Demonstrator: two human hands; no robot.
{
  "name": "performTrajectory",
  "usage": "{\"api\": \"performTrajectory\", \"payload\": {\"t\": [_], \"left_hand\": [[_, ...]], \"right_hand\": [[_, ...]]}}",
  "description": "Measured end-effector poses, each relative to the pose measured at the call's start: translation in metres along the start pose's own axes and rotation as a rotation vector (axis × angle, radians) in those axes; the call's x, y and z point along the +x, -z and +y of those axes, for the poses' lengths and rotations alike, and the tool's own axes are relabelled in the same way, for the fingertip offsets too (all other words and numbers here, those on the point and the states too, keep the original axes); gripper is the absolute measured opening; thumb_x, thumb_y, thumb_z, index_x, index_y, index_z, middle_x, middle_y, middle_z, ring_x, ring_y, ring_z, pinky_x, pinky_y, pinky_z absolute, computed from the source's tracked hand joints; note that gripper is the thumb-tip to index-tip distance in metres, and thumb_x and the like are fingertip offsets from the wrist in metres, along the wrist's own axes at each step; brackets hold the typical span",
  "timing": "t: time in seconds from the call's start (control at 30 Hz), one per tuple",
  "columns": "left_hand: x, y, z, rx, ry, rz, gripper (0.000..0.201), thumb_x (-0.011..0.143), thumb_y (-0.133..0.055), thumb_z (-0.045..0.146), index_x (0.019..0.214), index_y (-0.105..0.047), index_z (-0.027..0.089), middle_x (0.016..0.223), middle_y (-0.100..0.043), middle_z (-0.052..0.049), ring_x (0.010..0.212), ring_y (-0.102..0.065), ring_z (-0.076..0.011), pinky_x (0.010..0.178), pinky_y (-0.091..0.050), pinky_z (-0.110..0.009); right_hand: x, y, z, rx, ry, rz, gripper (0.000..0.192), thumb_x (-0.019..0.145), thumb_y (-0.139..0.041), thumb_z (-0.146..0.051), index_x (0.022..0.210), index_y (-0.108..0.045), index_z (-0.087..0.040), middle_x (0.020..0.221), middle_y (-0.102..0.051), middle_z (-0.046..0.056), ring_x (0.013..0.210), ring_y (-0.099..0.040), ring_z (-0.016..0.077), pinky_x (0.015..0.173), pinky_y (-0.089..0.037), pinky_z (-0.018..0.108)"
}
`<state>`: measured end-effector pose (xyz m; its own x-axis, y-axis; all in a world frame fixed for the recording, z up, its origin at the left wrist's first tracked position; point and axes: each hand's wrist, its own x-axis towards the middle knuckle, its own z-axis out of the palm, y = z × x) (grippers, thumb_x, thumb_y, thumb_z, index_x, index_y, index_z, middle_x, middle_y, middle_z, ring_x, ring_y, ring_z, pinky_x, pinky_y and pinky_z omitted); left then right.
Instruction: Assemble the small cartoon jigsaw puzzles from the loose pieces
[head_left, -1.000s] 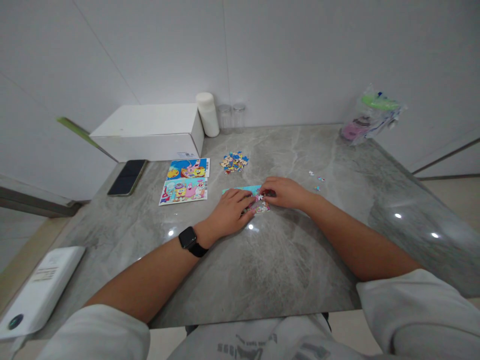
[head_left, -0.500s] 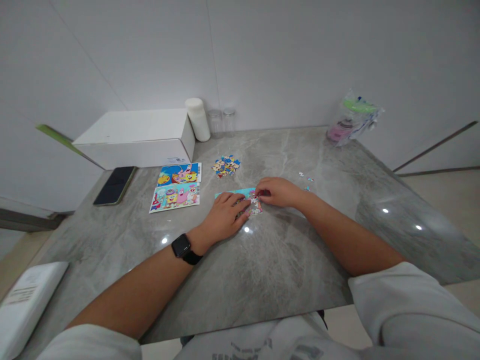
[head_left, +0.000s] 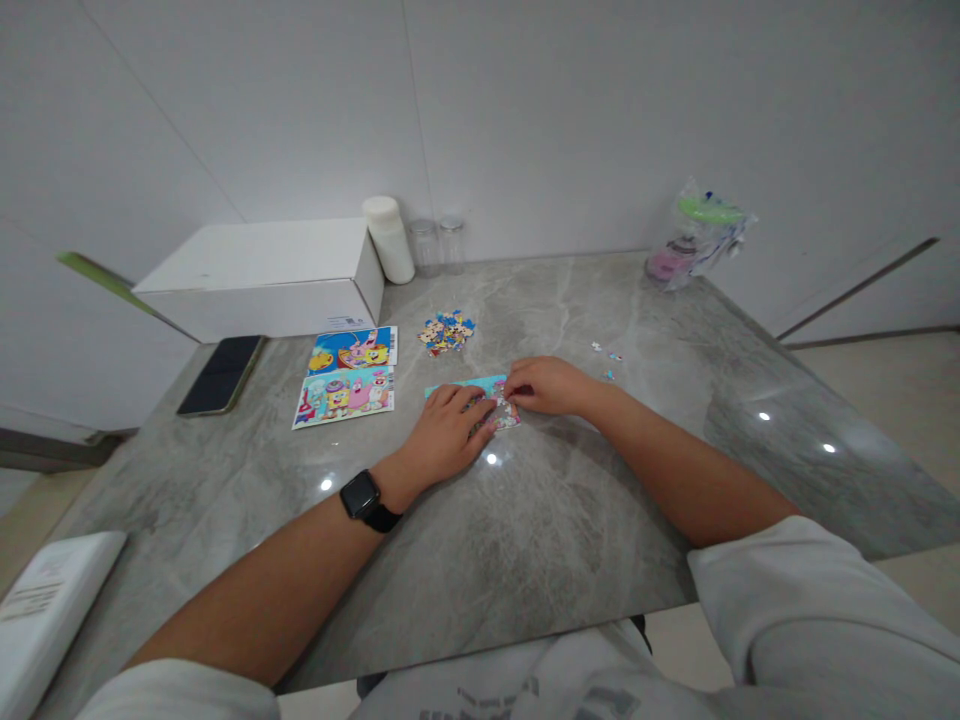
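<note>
A partly covered jigsaw puzzle (head_left: 507,420) lies on the table, teal along its far edge and pinkish at the right. My left hand (head_left: 452,425) rests over its left and middle part, fingers spread and palm down. At the puzzle's right edge, my right hand (head_left: 541,385) has thumb and fingertips closed in a pinch on a small puzzle piece, mostly hidden by the fingers. Beyond my left hand is a heap of loose puzzle pieces (head_left: 446,332). A few stray pieces (head_left: 615,357) lie to the right, past my right hand.
Two cartoon picture cards (head_left: 346,396) lie left of the puzzle, beside a phone (head_left: 223,375). Along the wall stand a white box (head_left: 259,290), a white bottle (head_left: 390,242) and two clear glasses (head_left: 451,248). A plastic-wrapped item (head_left: 697,240) sits at the back right corner.
The whole view has shifted slightly, so things appear a little further left. My right hand's fingertips have moved very slightly at the puzzle's edge; my left hand stays on it.
</note>
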<state>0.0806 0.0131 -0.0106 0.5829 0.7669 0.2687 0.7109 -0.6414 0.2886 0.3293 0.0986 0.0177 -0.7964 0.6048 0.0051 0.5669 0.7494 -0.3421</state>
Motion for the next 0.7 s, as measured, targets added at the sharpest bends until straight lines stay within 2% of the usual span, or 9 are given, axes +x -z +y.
{"api": "performTrajectory", "payload": {"t": [0.23,0.43,0.53,0.7], "left_hand": [[0.0,0.001,0.004,0.024,0.009,0.005,0.041,0.107,-0.05,0.045,0.14,-0.065,0.026,0.141,-0.063,-0.012,0.126,-0.055,-0.0303,0.113,-0.043,-0.054],[0.0,0.002,0.005,0.025,0.01,-0.002,0.042,0.107,-0.051,0.044,0.142,-0.063,0.026,0.141,-0.063,-0.012,0.125,-0.055,-0.0302,0.113,-0.043,-0.054],[0.0,0.002,0.005,0.049,0.005,-0.005,0.041,0.107,-0.052,0.043,0.141,-0.064,0.025,0.142,-0.063,-0.013,0.126,-0.055,-0.0307,0.114,-0.041,-0.055],[-0.001,0.004,0.007,0.062,0.0,0.005,0.04,0.107,-0.051,0.042,0.141,-0.064,0.024,0.142,-0.064,-0.013,0.127,-0.055,-0.031,0.117,-0.039,-0.058]], "right_hand": [[-0.001,0.001,-0.013,-0.081,-0.016,-0.018,0.02,0.094,-0.065,-0.024,0.102,-0.083,-0.026,0.097,-0.075,0.006,0.09,-0.067,0.0205,0.077,-0.042,0.029],[0.0,0.003,-0.016,-0.055,-0.003,0.0,0.022,0.096,-0.063,-0.025,0.105,-0.083,-0.023,0.099,-0.076,0.007,0.09,-0.067,0.0204,0.077,-0.043,0.029],[-0.003,0.019,-0.01,-0.067,-0.042,0.073,0.022,0.096,-0.061,-0.024,0.104,-0.082,-0.021,0.099,-0.077,0.007,0.093,-0.067,0.0206,0.08,-0.043,0.029],[-0.023,0.068,0.009,-0.09,-0.232,0.268,0.023,0.097,-0.059,-0.027,0.103,-0.08,-0.02,0.099,-0.077,0.008,0.088,-0.066,0.0205,0.083,-0.045,0.032]]}}
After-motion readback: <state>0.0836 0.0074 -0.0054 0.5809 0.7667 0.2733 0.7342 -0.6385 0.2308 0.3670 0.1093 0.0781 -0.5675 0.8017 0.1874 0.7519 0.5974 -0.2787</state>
